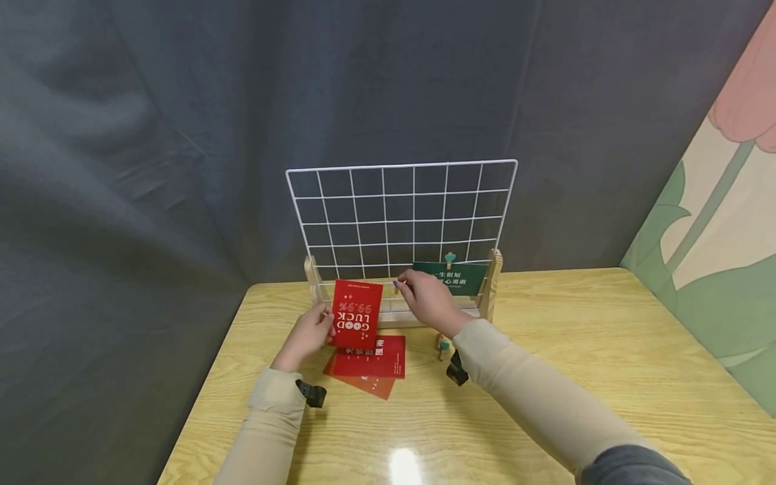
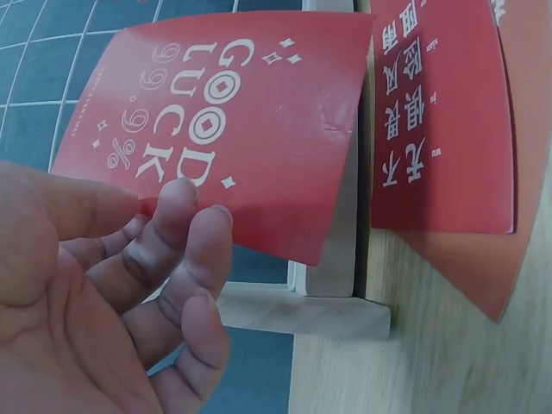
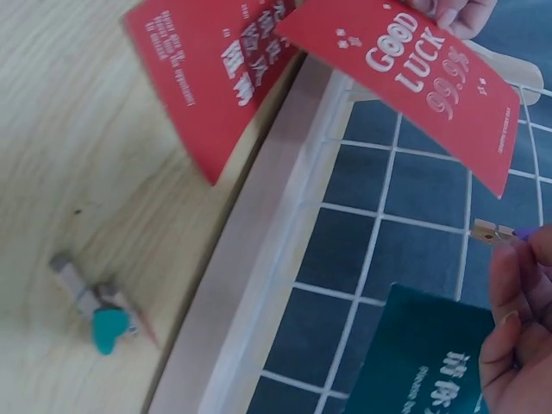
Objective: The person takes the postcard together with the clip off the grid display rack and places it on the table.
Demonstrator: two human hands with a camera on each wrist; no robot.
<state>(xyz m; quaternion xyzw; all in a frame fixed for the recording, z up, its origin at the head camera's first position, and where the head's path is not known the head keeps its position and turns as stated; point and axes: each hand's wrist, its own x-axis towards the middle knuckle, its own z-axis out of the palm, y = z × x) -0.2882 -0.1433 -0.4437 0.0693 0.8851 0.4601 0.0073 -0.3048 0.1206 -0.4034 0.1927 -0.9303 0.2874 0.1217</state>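
My left hand (image 1: 310, 331) pinches a red "GOOD LUCK 99.9%" card (image 1: 356, 313) by its side edge, in front of the lower left of a white wire grid (image 1: 383, 223). In the head view the card's print reads upside down. My right hand (image 1: 432, 298) holds a small wooden clothespin (image 3: 492, 230) with a purple piece on it, near the grid's lower middle. Beside that hand, a dark green card (image 1: 463, 277) hangs on the grid under a clothespin with a teal heart (image 1: 449, 258). The right wrist view shows a gap between the clothespin and the red card.
Another red card (image 1: 388, 357) with white characters lies on the wooden table (image 1: 576, 350), over an orange-red card (image 1: 380, 386). Clothespins, one with a teal heart (image 3: 109, 331), lie in front of the grid's wooden base (image 1: 397, 318). A dark curtain (image 1: 388, 81) hangs behind.
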